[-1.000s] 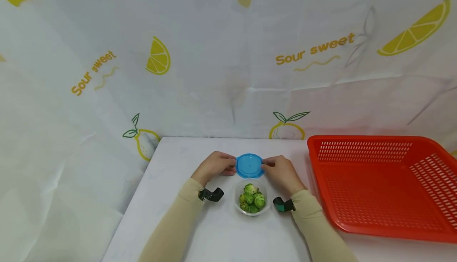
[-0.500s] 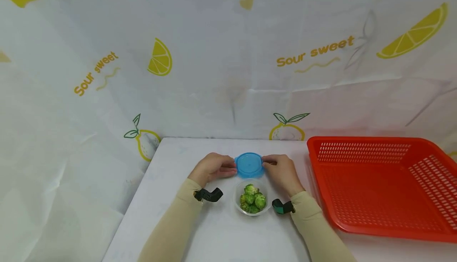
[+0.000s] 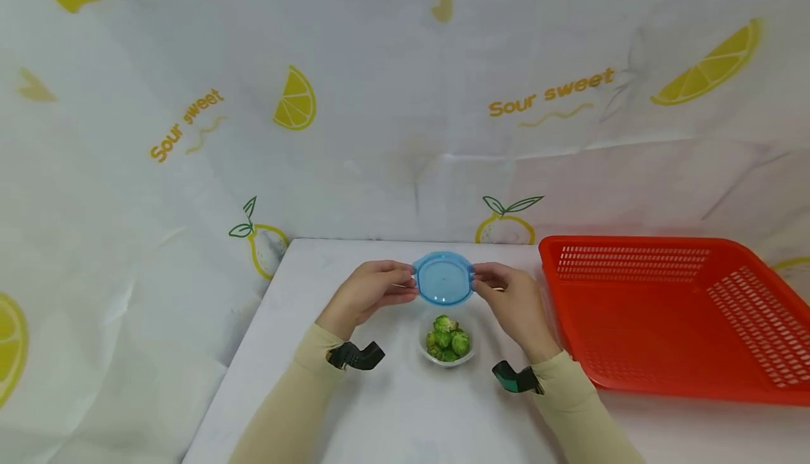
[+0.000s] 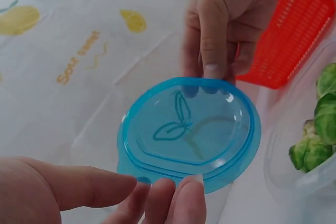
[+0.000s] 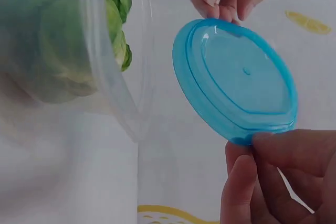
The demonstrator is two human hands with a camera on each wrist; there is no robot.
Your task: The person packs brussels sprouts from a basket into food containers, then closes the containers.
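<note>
A translucent blue plastic lid is held up between both hands, tilted, just behind a clear plastic container with several Brussels sprouts heaped inside. My left hand pinches the lid's left edge between thumb and fingers. On the opposite edge, my right hand pinches it the same way. Through the lid in the left wrist view, printed leaves of the backdrop show. The right wrist view has the container's wall close by, with the lid beside it.
A large red perforated plastic basket stands on the right of the white table, close to the right forearm. Behind the table hangs a white backdrop printed with lemons and lettering.
Both hands have raised the lid off the table and tilted it, so the backdrop shows through. The container stays in place while the head view shifts slightly.
</note>
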